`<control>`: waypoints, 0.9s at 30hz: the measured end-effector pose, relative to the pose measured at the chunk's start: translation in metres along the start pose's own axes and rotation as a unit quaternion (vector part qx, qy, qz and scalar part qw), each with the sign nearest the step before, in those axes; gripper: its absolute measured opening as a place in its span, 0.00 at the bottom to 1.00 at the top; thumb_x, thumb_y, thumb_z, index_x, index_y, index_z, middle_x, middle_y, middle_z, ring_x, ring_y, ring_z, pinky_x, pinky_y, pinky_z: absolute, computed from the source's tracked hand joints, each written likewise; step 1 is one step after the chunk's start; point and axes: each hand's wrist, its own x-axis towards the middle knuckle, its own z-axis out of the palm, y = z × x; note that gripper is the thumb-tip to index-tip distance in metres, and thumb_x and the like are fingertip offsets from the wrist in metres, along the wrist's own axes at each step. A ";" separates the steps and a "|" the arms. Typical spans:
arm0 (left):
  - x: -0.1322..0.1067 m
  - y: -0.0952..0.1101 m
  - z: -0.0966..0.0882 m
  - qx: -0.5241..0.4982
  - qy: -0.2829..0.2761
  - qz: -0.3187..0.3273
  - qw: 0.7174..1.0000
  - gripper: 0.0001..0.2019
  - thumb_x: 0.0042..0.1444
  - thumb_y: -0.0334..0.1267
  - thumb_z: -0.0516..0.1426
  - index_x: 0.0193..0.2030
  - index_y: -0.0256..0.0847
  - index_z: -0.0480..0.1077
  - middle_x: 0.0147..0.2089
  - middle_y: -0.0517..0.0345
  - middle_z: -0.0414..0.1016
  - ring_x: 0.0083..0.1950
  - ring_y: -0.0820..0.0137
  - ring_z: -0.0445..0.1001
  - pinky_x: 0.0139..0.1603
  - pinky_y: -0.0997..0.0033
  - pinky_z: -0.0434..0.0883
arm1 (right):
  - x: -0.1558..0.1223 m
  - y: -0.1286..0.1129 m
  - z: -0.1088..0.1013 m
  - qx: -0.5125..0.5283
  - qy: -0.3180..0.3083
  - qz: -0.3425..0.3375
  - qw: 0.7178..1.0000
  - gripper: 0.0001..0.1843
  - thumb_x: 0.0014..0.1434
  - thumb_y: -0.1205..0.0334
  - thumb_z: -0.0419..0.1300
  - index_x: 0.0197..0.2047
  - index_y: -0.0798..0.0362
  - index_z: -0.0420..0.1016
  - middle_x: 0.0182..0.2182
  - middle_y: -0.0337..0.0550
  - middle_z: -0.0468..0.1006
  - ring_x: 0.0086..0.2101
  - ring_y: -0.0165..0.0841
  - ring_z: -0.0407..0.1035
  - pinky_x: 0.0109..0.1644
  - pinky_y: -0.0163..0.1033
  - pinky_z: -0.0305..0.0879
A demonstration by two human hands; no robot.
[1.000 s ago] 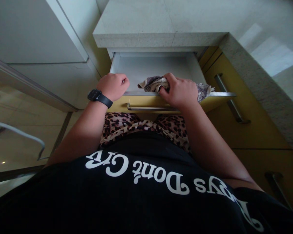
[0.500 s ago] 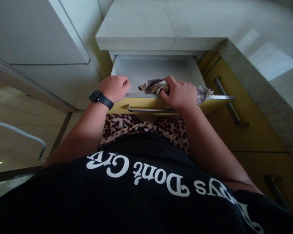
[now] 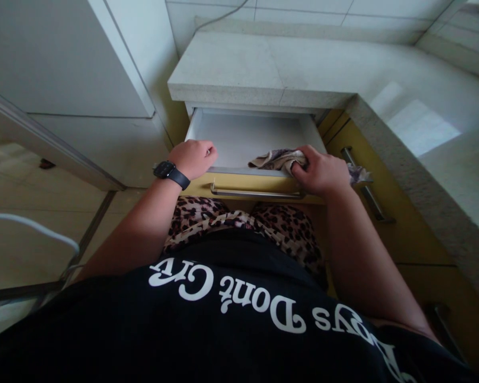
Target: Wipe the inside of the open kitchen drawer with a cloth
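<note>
Fingers of the left hand (image 3: 191, 159) are lying curled together at the left front corner of the open drawer (image 3: 201, 184), though whether they are gripping its rim I cannot tell. Farther right, a metal handle (image 3: 255, 193) is running along the drawer's yellow front, and a patterned cloth (image 3: 277, 159) is lying bunched across the right part of the rim, one end trailing inward. Thumb and fingers of the right hand (image 3: 325, 171) are pinching that cloth, its other end poking out past the hand, while a yellow cabinet (image 3: 407, 229) is standing just beyond, under the counter (image 3: 463, 170).
</note>
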 end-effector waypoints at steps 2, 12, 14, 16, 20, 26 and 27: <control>0.000 0.000 0.001 -0.002 0.004 0.000 1.000 0.17 0.65 0.45 0.49 0.42 0.44 0.79 0.40 0.52 0.82 0.41 0.58 0.78 0.35 0.64 0.64 | 0.000 0.019 0.002 0.003 -0.005 0.015 1.000 0.31 0.65 0.38 0.49 0.61 0.45 0.73 0.42 0.50 0.80 0.37 0.43 0.71 0.39 0.37 0.55; 0.003 -0.005 0.002 -0.011 0.004 0.001 1.000 0.17 0.65 0.45 0.49 0.42 0.44 0.79 0.40 0.52 0.82 0.40 0.59 0.78 0.33 0.64 0.60 | 0.006 0.023 0.000 -0.022 -0.029 0.080 0.996 0.30 0.64 0.38 0.48 0.58 0.46 0.74 0.43 0.54 0.79 0.38 0.44 0.71 0.41 0.42 0.59; 0.003 -0.006 0.002 -0.010 0.003 -0.001 1.000 0.17 0.64 0.45 0.49 0.41 0.44 0.79 0.40 0.53 0.82 0.40 0.59 0.78 0.34 0.64 0.60 | 0.008 0.014 -0.001 -0.031 -0.038 0.081 0.996 0.30 0.63 0.38 0.46 0.57 0.46 0.74 0.43 0.54 0.79 0.40 0.46 0.72 0.42 0.43 0.61; 0.004 -0.006 0.001 -0.012 0.002 -0.004 1.000 0.17 0.64 0.45 0.49 0.40 0.44 0.78 0.40 0.52 0.81 0.41 0.59 0.78 0.34 0.64 0.61 | 0.008 0.003 -0.002 -0.033 -0.042 0.072 0.996 0.30 0.64 0.38 0.45 0.56 0.45 0.74 0.44 0.53 0.79 0.42 0.48 0.73 0.42 0.44 0.62; 0.005 -0.008 0.002 -0.016 0.006 -0.007 1.000 0.17 0.64 0.46 0.49 0.40 0.44 0.78 0.39 0.53 0.81 0.40 0.59 0.78 0.34 0.64 0.60 | 0.008 -0.027 -0.006 -0.023 -0.031 0.051 0.998 0.29 0.65 0.38 0.45 0.55 0.46 0.73 0.43 0.52 0.80 0.41 0.48 0.74 0.42 0.44 0.62; 0.006 -0.007 0.001 -0.017 0.001 -0.006 1.000 0.17 0.64 0.46 0.49 0.40 0.45 0.78 0.39 0.53 0.81 0.41 0.60 0.78 0.35 0.64 0.62 | 0.006 -0.054 -0.010 -0.012 -0.014 0.025 1.000 0.26 0.66 0.40 0.45 0.53 0.46 0.73 0.39 0.49 0.80 0.38 0.45 0.74 0.39 0.40 0.58; 0.006 -0.006 0.000 -0.017 0.000 -0.007 1.000 0.17 0.64 0.46 0.48 0.40 0.44 0.78 0.39 0.52 0.81 0.40 0.60 0.78 0.35 0.65 0.62 | 0.005 -0.054 -0.009 -0.012 -0.010 0.021 1.000 0.26 0.66 0.40 0.45 0.54 0.45 0.72 0.39 0.48 0.80 0.37 0.45 0.74 0.38 0.39 0.57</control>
